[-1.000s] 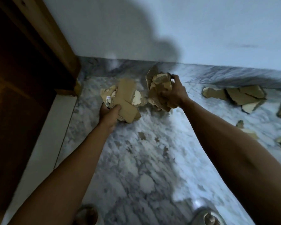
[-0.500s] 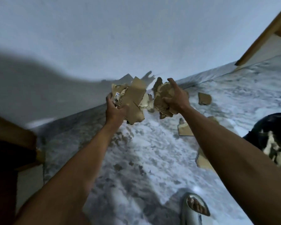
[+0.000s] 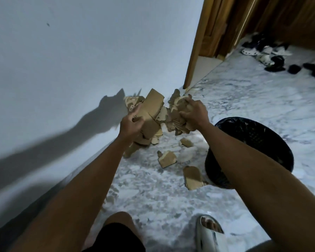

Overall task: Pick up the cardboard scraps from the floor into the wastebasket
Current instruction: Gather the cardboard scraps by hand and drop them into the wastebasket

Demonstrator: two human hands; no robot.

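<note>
Both fists are full! The left hand [image 3: 130,124] clamps a stack of flat cardboard [image 3: 150,113], fingers curled round its edge; the right hand [image 3: 194,111] grips a crumpled wad [image 3: 178,117] of torn scraps. The two loads are held up close together, chest-high, to the left of the black basket [image 3: 251,148] and not yet over its mouth, so it looks like a carry towards the dump. More scraps [image 3: 193,177] lie on the marble floor [image 3: 244,99], one just beside the basket's wall, others nearer the white wall [image 3: 80,60]. A pale label shows on the left bundle, too blurred to read. Shoes [image 3: 273,57] sit far off by the wooden door [image 3: 216,33].
</note>
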